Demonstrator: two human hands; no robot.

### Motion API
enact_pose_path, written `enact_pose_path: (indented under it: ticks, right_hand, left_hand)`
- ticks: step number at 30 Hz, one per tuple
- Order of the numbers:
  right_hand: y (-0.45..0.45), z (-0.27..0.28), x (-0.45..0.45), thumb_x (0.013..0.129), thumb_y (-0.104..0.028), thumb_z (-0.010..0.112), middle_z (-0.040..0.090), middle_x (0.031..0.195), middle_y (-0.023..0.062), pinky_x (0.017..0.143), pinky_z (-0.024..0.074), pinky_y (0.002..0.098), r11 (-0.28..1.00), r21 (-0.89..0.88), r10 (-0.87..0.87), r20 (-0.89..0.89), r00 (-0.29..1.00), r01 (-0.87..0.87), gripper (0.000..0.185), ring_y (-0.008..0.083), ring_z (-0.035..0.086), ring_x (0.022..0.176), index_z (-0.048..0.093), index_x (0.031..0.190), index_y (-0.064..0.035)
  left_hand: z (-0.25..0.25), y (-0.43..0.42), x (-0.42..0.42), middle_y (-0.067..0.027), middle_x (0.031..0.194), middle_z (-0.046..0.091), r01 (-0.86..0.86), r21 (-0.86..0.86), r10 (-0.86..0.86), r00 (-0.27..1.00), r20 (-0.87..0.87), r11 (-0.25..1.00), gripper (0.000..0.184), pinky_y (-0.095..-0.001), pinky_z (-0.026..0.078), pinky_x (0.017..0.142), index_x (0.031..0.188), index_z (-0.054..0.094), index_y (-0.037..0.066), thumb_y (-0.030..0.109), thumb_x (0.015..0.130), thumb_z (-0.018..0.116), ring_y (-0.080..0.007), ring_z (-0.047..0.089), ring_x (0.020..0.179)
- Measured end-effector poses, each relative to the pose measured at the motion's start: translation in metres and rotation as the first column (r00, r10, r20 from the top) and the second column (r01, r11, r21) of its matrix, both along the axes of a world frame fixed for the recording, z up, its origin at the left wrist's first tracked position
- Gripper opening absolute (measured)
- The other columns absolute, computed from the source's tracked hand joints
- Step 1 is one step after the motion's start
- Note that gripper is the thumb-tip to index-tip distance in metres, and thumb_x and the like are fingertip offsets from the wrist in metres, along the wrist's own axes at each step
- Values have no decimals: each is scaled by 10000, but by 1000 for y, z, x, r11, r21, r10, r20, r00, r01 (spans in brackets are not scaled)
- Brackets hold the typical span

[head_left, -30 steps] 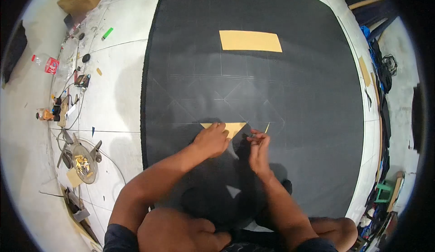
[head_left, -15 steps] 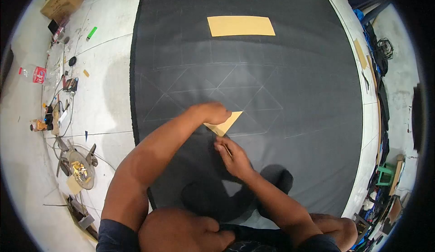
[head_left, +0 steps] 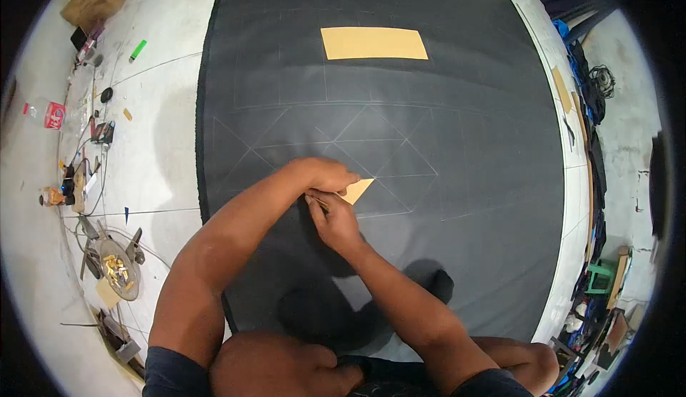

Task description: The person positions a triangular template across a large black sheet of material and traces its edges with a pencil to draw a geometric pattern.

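Note:
My left hand [head_left: 330,175] presses down on a small yellow card template [head_left: 359,191], its fingers together and curled over it. The card's slanted right end shows; the rest is hidden under both hands. My right hand [head_left: 334,222] is closed in a pinch around a thin pencil-like marker, mostly covered by the fingers, at the card's lower left edge. Beneath lies dark grey cloth [head_left: 493,161] with thin pale lines forming crossed diagonals and bands. Farther up the cloth rests a longer yellow card [head_left: 375,43], apart from both hands.
Along the left on the white tiled floor are a green lighter [head_left: 138,51], a plastic bottle [head_left: 46,114], cables and a dish of small yellowish pieces [head_left: 118,272]. A cardboard box [head_left: 100,0] stands at upper left. A green stool [head_left: 600,278] and dark bundles line the right wall.
My right hand has moved left and slightly up, from below the card's lower corner to its left edge beside my left hand. The left hand stays on the card. The view has shifted slightly.

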State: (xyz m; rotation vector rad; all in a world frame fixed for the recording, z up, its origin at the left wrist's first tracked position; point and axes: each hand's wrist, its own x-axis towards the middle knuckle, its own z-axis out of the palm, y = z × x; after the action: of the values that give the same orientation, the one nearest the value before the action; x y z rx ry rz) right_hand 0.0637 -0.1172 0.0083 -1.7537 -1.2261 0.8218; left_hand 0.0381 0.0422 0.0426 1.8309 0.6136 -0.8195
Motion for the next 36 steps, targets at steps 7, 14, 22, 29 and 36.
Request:
enact_pose_path:
  ticks: [7,14,22,29,36]
  right_hand:
    - [1,-8,2,1001,-138,657,756,1105,180,888,572,405,999,45,9,40,999,-11,227,342,736,1016,732,1179,-18]
    - [4,-11,3,997,-132,653,750,1091,197,863,572,425,999,0,34,90,995,-34,230,370,733,981,729,1180,-17]
    - [-51,11,36,986,-136,628,715,1079,212,881,543,462,988,-151,49,128,991,-29,190,408,684,1002,706,1104,-8]
    - [-51,-2,36,985,-148,630,729,1085,199,895,542,456,993,-110,51,154,987,-34,203,401,688,1005,713,1105,-7]
    - [-73,7,48,979,-139,634,735,1093,189,904,548,442,983,-181,31,117,993,-9,192,391,695,1020,721,1103,-21]
  left_hand:
    - [-16,1,1,-248,1330,671,11,-59,-11,1000,-4,998,683,-447,462,1072,1247,745,26,567,1027,389,-392,638,1223]
    - [-18,1,1,-196,1279,708,38,-16,-37,999,23,999,663,-493,493,980,1223,751,40,531,1034,347,-361,682,1102]
    - [-28,-4,-2,-248,1336,665,-7,-11,8,995,99,1000,679,-472,439,1088,1137,792,30,556,1015,379,-422,620,1228]
    - [-37,-9,-1,-230,1290,686,91,160,-111,986,122,983,597,-516,476,990,1174,759,48,468,1015,366,-408,640,1163]
    - [-41,-11,-4,-297,1301,621,24,172,-50,988,146,985,559,-523,462,1022,1131,787,74,474,997,420,-449,604,1193]
